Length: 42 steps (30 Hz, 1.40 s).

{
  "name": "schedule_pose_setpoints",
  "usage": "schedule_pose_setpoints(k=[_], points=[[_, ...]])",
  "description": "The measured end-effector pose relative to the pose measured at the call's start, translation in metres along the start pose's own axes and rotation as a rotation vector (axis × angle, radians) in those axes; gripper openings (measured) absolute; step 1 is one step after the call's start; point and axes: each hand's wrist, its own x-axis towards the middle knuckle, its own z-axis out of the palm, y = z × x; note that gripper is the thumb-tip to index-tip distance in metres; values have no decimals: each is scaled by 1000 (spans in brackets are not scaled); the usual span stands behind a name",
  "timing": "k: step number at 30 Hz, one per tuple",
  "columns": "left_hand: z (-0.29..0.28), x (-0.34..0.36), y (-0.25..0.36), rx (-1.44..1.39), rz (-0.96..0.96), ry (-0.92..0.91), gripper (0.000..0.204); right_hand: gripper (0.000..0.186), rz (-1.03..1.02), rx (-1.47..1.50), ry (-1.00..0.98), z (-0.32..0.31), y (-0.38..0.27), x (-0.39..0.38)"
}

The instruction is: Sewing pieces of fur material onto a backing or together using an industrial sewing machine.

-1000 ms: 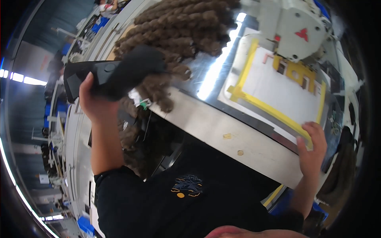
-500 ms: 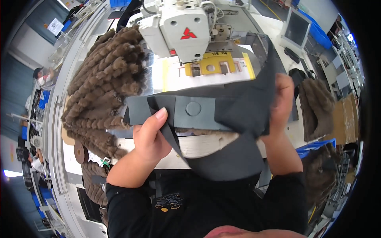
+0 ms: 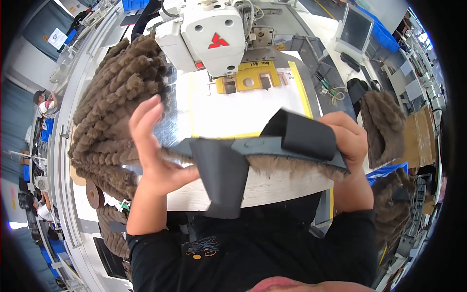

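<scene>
A fur strip [image 3: 287, 166] with a grey fabric backing spans the space between my hands, seen nearly edge-on with brown pile facing me. A wide black fabric band [image 3: 221, 177] hangs from its left part; another piece of black fabric [image 3: 309, 137] curls over its right part. My right hand [image 3: 348, 138] grips the strip's right end. At the left end my left hand [image 3: 154, 151] has its fingers raised and apart, its thumb reaching toward the hanging band; whether the thumb touches it I cannot tell.
A white sewing machine [image 3: 216, 39] stands ahead, with a yellow template [image 3: 248, 82] on a white sheet [image 3: 219, 117] below its head. Brown fur pieces [image 3: 114, 102] are heaped at left, with another fur piece [image 3: 382, 129] at right. A monitor [image 3: 356, 29] stands at far right.
My left hand has let go of the strip and spread its fingers. The strip has tipped from its grey face to its furry edge, and the black fabric has shifted from the sheet and template.
</scene>
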Motion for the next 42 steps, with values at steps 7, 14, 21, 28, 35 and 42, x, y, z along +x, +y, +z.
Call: schedule_pose_setpoints(k=[7, 14, 21, 28, 35, 42], points=[[-13, 31, 14, -565, -146, -560, 35, 29, -48, 72, -30, -8, -14, 3], [-7, 30, 33, -897, -329, -395, 37, 47, 368, 132, -231, -41, -48, 5], [38, -8, -32, -871, -1025, -570, 33, 72, 943, 507, -138, 20, 55, -51], [63, -25, -81, -862, -1192, -686, 18, 56, 1097, 742, -292, 54, 88, -36], [100, 10, -95, -640, -1217, -475, 27, 11, 986, 391, -261, 79, 133, -13], [79, -2, -121, -327, -1195, -248, 11, 20, 992, 100, -72, 55, 161, -28]])
